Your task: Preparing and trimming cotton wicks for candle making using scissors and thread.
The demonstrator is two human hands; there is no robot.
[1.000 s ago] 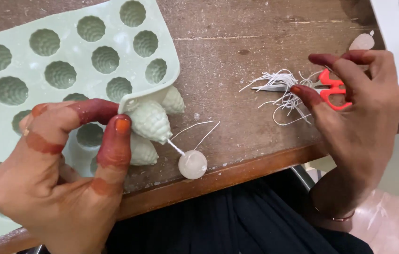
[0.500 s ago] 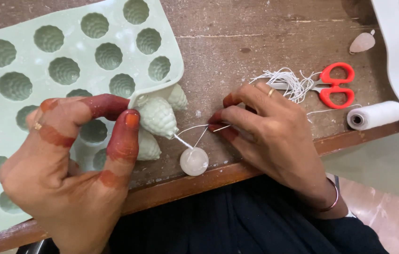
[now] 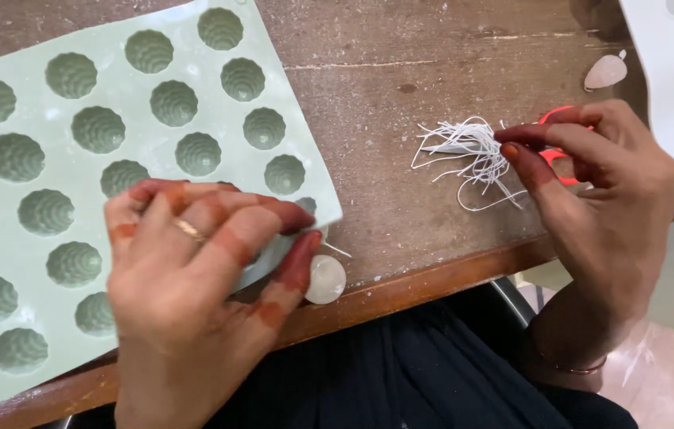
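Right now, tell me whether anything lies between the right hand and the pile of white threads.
Nothing visible does. The right hand is already at the white threads, its fingertips at the pile's right edge. The red scissors sit under the hand, mostly hidden, not between the two.
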